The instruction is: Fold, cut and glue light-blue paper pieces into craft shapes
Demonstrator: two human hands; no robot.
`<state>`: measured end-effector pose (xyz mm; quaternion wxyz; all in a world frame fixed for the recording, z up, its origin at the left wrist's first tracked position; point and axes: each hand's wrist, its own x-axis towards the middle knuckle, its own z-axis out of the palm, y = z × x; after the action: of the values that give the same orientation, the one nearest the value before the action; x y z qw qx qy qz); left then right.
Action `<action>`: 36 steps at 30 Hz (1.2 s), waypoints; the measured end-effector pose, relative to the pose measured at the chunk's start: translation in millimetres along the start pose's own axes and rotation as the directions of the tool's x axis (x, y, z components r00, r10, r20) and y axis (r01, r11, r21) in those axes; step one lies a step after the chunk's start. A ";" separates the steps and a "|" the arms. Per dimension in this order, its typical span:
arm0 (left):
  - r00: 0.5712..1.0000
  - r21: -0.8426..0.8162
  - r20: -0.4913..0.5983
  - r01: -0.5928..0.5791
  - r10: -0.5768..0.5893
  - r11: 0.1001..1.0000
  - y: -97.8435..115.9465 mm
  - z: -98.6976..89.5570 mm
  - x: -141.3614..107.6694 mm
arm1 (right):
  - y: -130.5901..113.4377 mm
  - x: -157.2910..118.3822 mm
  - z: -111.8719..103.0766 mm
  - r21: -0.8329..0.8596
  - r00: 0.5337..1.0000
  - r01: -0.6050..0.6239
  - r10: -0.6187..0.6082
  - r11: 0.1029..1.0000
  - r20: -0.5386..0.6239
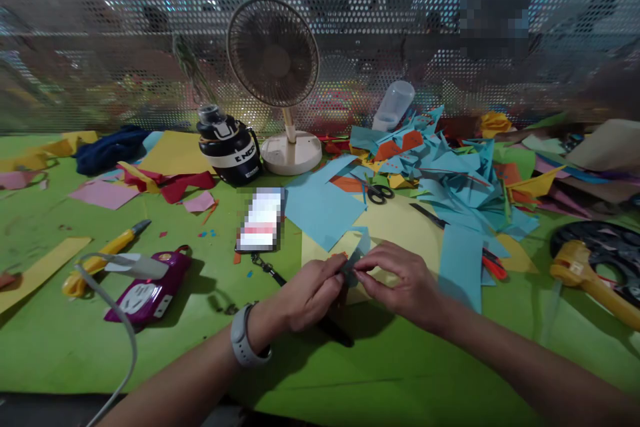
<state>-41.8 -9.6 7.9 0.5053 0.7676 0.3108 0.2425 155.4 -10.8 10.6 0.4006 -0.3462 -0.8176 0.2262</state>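
Reaching over the near edge of the green table (175,360), the left forearm, with a pale grey wristband (241,337), angles rightward; its left hand (313,293) has curled fingers and pinches a small folded blue paper piece (358,251) against the thumb. That piece rises just beyond the left fingertips, between both hands, above the pale yellow sheet (400,223). The right hand (403,277) angles in from the near right corner, thumb and forefinger pinching the piece's right side.
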 end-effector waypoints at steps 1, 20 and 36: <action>1.000 -0.025 -0.002 0.000 0.000 1.000 -0.9 0.0 -0.3 | -0.9 0.4 -0.3 0.042 0.999 -0.051 0.051 0.998 0.002; 1.000 -0.080 0.015 0.000 0.001 0.997 -1.0 -0.5 -0.5 | -8.1 3.8 -2.7 0.227 0.950 -0.310 0.295 0.923 0.097; 0.999 -0.164 0.018 0.046 -0.044 0.985 -2.7 1.2 -1.7 | -8.1 2.2 -1.1 0.173 0.972 -0.232 0.220 0.957 0.083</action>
<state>-42.8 -10.8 4.8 0.5744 0.7179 0.3034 0.2502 152.2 -14.5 17.6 0.3761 -0.3921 -0.7609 0.3549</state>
